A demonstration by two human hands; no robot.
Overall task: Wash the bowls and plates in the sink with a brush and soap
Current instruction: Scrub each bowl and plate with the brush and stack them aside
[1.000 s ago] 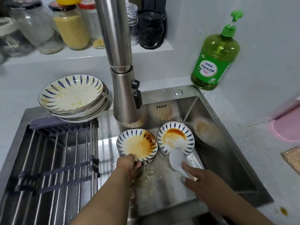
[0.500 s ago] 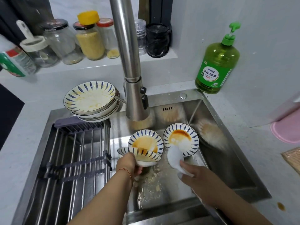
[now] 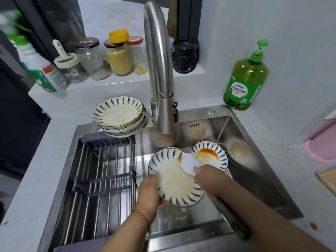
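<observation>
At the frame's centre, over the sink (image 3: 254, 180), the left hand (image 3: 148, 194) is gripping the rim of a tilted, stained plate (image 3: 174, 179). The right hand (image 3: 209, 179) is clasping a white brush (image 3: 188, 165), pressing it against the plate's upper edge. A soap bottle (image 3: 245, 82) is standing upper right.

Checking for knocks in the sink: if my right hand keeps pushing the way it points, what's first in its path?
The right hand points up-left with the white brush, so it would likely first press the held bowl; depth is uncertain.
</observation>
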